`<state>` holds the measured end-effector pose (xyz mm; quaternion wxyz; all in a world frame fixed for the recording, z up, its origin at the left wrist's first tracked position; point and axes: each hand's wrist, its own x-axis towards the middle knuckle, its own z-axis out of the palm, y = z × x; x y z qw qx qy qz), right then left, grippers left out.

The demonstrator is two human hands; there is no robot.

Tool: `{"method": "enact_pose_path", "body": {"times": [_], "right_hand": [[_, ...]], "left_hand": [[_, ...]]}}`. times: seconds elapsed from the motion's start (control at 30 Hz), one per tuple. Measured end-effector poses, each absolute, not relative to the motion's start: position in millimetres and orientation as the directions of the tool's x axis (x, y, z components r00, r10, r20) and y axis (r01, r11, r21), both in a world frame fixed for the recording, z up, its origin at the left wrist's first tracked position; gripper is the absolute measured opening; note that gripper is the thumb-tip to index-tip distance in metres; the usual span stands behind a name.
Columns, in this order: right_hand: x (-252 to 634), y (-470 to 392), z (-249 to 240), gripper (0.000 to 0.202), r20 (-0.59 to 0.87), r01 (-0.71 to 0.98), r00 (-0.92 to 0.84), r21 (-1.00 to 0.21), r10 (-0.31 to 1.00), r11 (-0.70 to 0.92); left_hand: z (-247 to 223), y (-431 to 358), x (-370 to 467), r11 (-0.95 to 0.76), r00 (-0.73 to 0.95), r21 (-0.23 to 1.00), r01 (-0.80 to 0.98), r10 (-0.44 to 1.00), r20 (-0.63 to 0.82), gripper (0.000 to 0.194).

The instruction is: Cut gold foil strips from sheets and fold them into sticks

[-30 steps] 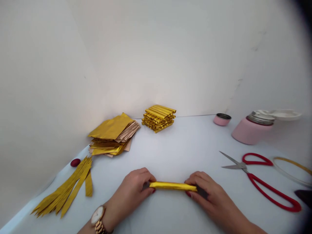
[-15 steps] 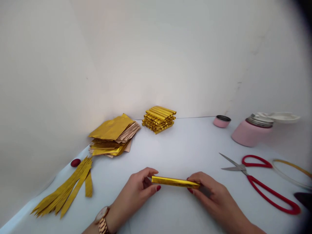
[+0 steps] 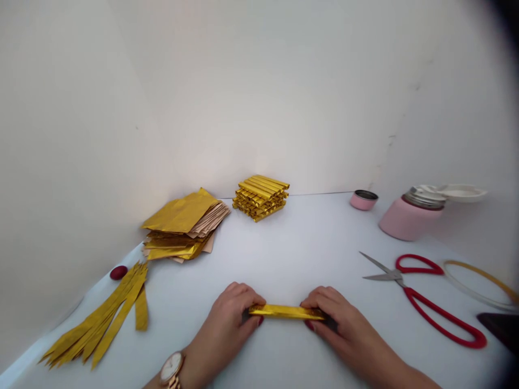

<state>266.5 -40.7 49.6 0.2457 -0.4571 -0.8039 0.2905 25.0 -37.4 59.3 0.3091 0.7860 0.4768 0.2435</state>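
Observation:
A narrow folded strip of gold foil paper lies level between my two hands, just above or on the white table; I cannot tell which. My left hand, with a watch on its wrist, pinches the strip's left end between thumb and fingers. The right end is gripped the same way by my right hand. Both ends are partly covered by the fingers. Farther back stands a criss-cross stack of gold foil paper sticks.
At left are a pile of gold paper sheets, cut gold strips and a dark red oval object. Red-handled scissors lie spread at right, near a pink flask, a pink cup-shaped lid and a roll of tape.
My left fingers have closed onto the strip's left end, which they held more loosely before. The strip sits slightly lower and more level. The whole view has shifted a little.

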Motion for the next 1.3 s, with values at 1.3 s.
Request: {"method": "enact_pose_path", "body": {"times": [1.3], "right_hand": [[293.3,-25.7,54.5,0.016,0.117,0.565,-0.438,-0.736,0.891,0.374]], "left_hand": [[61.2,-31.6,20.4,-0.393,0.467,0.673,0.626,0.881,0.080,0.019]]}}
